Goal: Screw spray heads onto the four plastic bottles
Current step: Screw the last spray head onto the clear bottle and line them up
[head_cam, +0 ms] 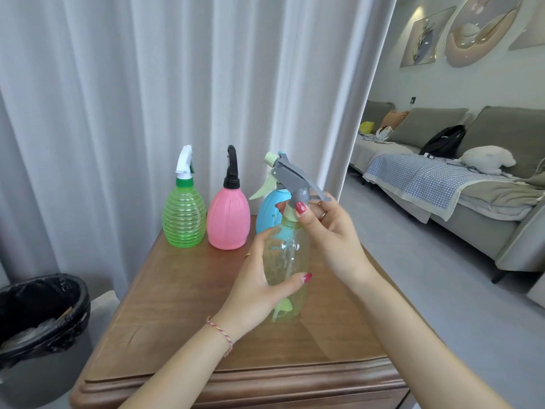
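Right-hand fingers [303, 212]: pinched on the pale green collar [290, 215] at the neck, centre of frame, thumb in front; this is the turning grip, presumably to run the thread down
Right hand [333, 231]: arched over the neck from the right, clear of the trigger
Grey spray head [295, 180]: sits on the neck, nozzle aimed upper left; whether it is fully seated cannot be told
Left-hand fingers [298, 280]: wrapped round the bottle body, thumb across the front; likely there to stop the body turning with the collar
Left hand [259, 278]: lower centre, holds from the left
Clear bottle [287, 261]: upright, held just above or on the surface, which one unclear
Finished row: green bottle [184, 216], pink bottle [228, 219], blue bottle [269, 212] behind, all wearing heads, parked at the far edge out of the way
Surface [177, 320]: wooden, lower centre
Progress, judged: fourth and last bottle in hand
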